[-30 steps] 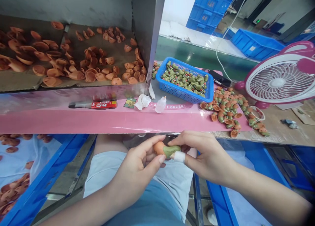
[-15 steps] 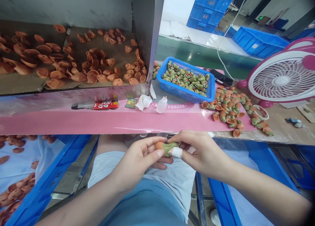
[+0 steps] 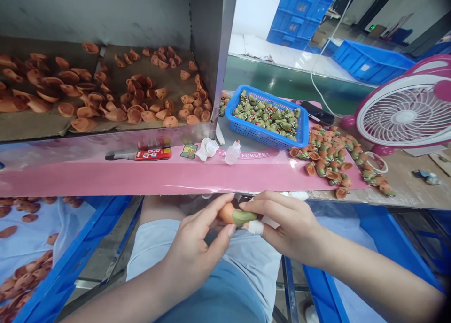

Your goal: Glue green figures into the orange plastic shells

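Over my lap, both hands pinch one small toy piece [image 3: 237,216], orange at its left end and green at its right. My left hand [image 3: 197,248] grips the orange end between thumb and fingers. My right hand [image 3: 285,224], with white tape round the thumb, grips the green end. A blue basket [image 3: 298,133] of green figures stands on the pink bench top [image 3: 176,175] ahead. To its right lies a pile of orange-and-green pieces [image 3: 331,156].
Several loose orange shells [image 3: 105,93] lie on a cardboard shelf at the back left. A red tube [image 3: 153,154], crumpled tissue [image 3: 207,148] and small clear bottle [image 3: 232,152] rest on the bench. A pink fan [image 3: 405,114] stands right. Blue crates [image 3: 70,266] flank my legs.
The view shifted slightly. Both hands stayed on the toy piece over my lap, with the fingers re-gripping a little.
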Tool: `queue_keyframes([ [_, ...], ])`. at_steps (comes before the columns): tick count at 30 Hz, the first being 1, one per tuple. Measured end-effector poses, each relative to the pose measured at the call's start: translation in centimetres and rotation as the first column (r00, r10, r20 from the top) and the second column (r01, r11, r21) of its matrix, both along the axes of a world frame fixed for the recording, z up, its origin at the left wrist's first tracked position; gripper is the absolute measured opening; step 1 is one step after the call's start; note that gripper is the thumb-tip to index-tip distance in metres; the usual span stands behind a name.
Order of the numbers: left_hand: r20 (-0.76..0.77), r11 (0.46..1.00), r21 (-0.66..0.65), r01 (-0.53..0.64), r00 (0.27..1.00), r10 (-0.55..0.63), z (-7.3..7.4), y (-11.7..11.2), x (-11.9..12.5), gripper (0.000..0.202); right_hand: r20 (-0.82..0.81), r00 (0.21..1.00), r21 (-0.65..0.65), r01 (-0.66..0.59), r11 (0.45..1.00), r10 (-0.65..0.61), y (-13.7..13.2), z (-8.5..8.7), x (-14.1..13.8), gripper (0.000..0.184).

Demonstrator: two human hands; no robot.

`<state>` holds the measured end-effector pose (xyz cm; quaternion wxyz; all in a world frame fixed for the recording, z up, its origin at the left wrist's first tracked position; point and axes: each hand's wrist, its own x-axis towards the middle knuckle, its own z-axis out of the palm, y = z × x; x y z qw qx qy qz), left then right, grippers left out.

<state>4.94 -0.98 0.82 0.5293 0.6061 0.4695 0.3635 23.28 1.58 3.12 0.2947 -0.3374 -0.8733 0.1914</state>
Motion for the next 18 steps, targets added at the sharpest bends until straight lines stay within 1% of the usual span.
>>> queue_keyframes([
  [3, -0.151, 0.98, 0.191, 0.055, 0.988, -0.026, -0.2, -0.2, -0.4, 0.045, -0.004, 1.0, 0.109, -0.01, 0.994, 0.01, -0.1, -0.3, 0.0, 0.022],
  [6, -0.256, 0.937, 0.343, 0.071, 0.966, 0.021, -0.7, -0.2, -0.7, 0.052, -0.014, 1.0, 0.138, -0.022, 0.99, 0.024, -0.1, -0.3, -0.2, 0.025],
  [8, -0.274, 0.9, 0.428, 0.081, 0.961, 0.045, -1.1, -0.2, -1.0, 0.061, -0.015, 0.999, 0.14, -0.037, 0.99, 0.039, 0.0, -0.1, -0.3, 0.025],
  [9, -0.267, 0.887, 0.453, 0.092, 0.963, 0.036, -1.2, -0.2, -1.1, 0.064, -0.004, 0.999, 0.155, -0.047, 0.987, 0.048, 0.0, 0.0, -0.3, 0.025],
  [11, -0.215, 0.885, 0.453, 0.108, 0.977, -0.008, -1.5, -0.3, -1.4, 0.064, 0.057, 0.995, 0.238, -0.093, 0.967, 0.082, 0.0, 0.2, -0.4, 0.022],
  [12, -0.166, 0.902, 0.421, 0.1, 0.986, -0.032, -1.5, -0.3, -1.6, 0.06, 0.099, 0.99, 0.298, -0.124, 0.947, 0.098, 0.0, 0.3, -0.4, 0.021],
  [13, -0.101, 0.93, 0.359, 0.079, 0.994, -0.046, -1.5, -0.4, -1.6, 0.054, 0.129, 0.986, 0.365, -0.151, 0.919, 0.111, -0.1, 0.3, -0.4, 0.02],
  [15, 0.051, 0.987, 0.162, 0.005, 0.999, -0.013, -1.3, -0.3, -1.6, 0.041, 0.138, 0.982, 0.461, -0.177, 0.87, 0.127, -0.2, 0.2, -0.5, 0.018],
  [16, 0.113, 0.999, 0.043, -0.027, 0.993, 0.022, -1.2, -0.2, -1.6, 0.036, 0.123, 0.983, 0.483, -0.178, 0.857, 0.134, -0.2, 0.0, -0.5, 0.017],
  [18, 0.195, 0.985, -0.164, -0.045, 0.978, 0.077, -0.9, 0.1, -1.4, 0.028, 0.087, 0.985, 0.507, -0.175, 0.844, 0.152, -0.3, -0.4, -0.5, 0.016],
])
